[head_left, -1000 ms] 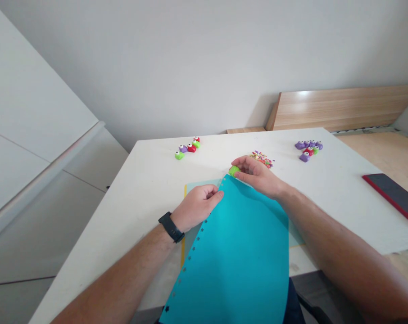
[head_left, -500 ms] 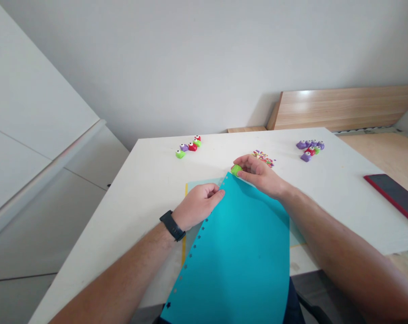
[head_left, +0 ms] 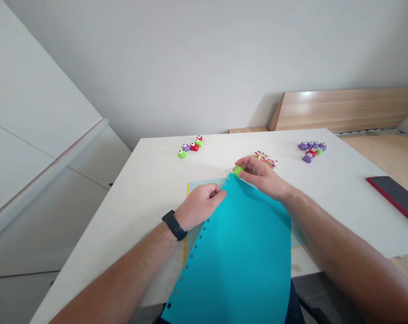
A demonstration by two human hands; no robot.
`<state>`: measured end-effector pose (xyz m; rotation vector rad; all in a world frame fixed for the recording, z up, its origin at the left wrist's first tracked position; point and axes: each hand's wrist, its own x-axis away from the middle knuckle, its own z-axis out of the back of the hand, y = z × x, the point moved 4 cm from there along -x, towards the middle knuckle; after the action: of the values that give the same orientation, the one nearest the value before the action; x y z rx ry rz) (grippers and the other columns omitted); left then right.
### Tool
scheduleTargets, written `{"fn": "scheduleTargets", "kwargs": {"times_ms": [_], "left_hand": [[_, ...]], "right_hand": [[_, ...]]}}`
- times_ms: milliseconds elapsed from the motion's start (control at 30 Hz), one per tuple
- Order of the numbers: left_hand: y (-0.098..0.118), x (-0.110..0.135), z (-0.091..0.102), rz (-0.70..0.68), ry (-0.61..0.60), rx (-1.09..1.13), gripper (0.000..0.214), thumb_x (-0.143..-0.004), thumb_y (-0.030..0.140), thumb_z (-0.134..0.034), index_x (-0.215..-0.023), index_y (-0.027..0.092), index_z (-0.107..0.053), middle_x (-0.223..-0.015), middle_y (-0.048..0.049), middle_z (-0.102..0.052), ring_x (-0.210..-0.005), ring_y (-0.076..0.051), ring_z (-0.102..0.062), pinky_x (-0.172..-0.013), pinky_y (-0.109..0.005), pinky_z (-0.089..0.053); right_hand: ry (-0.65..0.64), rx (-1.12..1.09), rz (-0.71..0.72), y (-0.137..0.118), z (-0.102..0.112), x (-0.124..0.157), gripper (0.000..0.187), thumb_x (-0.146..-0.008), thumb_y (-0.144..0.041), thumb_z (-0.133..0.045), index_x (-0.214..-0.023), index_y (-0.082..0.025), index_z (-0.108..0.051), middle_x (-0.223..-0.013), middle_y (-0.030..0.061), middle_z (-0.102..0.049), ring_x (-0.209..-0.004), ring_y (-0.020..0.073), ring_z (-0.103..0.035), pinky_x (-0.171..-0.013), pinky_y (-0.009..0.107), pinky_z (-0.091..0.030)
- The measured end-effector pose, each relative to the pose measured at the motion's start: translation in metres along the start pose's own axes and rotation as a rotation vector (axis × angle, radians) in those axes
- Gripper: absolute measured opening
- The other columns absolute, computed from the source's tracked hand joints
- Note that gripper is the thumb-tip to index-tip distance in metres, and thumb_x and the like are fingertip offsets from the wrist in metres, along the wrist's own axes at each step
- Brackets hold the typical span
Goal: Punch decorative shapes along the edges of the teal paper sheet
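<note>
A blue sheet of paper slants toward me, with a row of small star-shaped holes along its left edge. My left hand pinches that edge near the top between thumb and fingers; a dark watch band is on the wrist. My right hand is closed around a small green craft punch, set at the paper's top corner. Whether the paper's corner sits inside the punch's slot is too small to tell. Beneath the sheet lies a pale blue mat with a yellow edge.
Several red, green and purple craft punches with eyes stand in a left group and a right group. A pile of colourful paper bits lies behind my right hand. A red-edged dark tablet or phone rests at the white table's right side.
The whole view has shifted slightly. Both hands keep the same holds on the paper and the craft punch.
</note>
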<state>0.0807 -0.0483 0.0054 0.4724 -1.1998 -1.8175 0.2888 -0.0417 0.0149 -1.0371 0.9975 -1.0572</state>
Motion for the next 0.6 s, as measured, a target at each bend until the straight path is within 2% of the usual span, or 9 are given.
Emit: {"fn": "scheduleTargets", "kwargs": {"times_ms": [367, 600], "left_hand": [[-0.0001, 0.0005, -0.0001, 0.003, -0.008, -0.019, 0.04, -0.095, 0.052, -0.05, -0.075, 0.018, -0.058, -0.065, 0.0027, -0.051, -0.058, -0.013, -0.046, -0.053, -0.025, -0.031], [0.0003, -0.0002, -0.0006, -0.003, -0.01, -0.018, 0.04, -0.094, 0.052, -0.051, -0.077, 0.017, -0.06, -0.066, 0.0014, -0.055, -0.059, -0.013, -0.048, -0.053, -0.025, -0.031]], "right_hand": [[0.003, -0.021, 0.001, -0.0011, 0.0001, 0.0006, 0.038, -0.089, -0.043, -0.07, -0.118, -0.022, -0.058, -0.114, 0.0066, -0.067, -0.102, 0.0196, -0.064, -0.092, 0.037, -0.051], [0.017, -0.03, 0.024, -0.0039, -0.0016, 0.0009, 0.036, -0.091, -0.042, -0.068, -0.118, -0.022, -0.057, -0.114, 0.0068, -0.066, -0.101, 0.0188, -0.063, -0.091, 0.037, -0.051]]}}
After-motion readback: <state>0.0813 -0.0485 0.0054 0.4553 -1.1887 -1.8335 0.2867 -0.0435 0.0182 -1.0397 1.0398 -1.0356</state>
